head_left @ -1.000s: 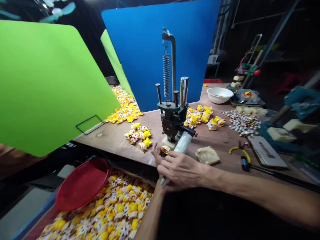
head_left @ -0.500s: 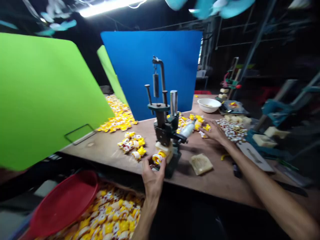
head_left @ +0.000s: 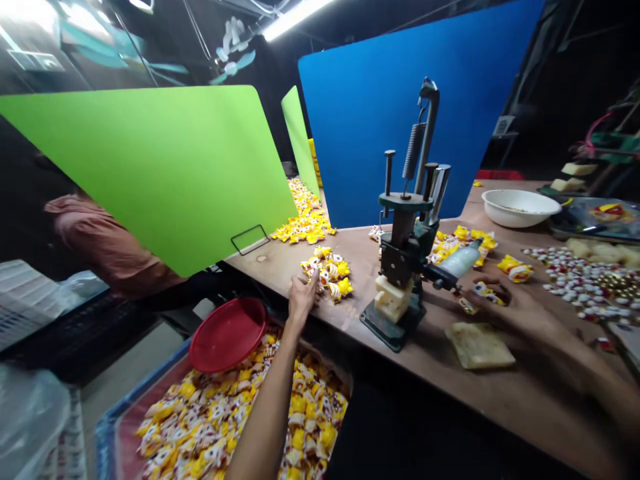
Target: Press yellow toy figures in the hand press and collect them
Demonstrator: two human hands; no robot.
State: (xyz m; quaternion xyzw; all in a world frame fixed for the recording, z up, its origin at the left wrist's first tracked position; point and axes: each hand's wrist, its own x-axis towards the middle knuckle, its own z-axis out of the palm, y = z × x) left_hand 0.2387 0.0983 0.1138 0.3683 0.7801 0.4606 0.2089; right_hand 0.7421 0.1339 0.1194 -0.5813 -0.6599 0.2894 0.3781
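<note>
The right hand (head_left: pixel 526 315) curls around a yellow and white toy (head_left: pixel 486 292); its long side is hard to make out. The left hand (head_left: pixel 301 300) points forward, fingertips by a small toy pile (head_left: pixel 327 272); I cannot tell if it grips. Between the hands, the press (head_left: pixel 400 257) stands on the surface (head_left: pixel 530 397).

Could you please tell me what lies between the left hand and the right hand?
The head view shows the press between the left hand and right hand, plus yellow-and-white pieces beside the left.
</note>
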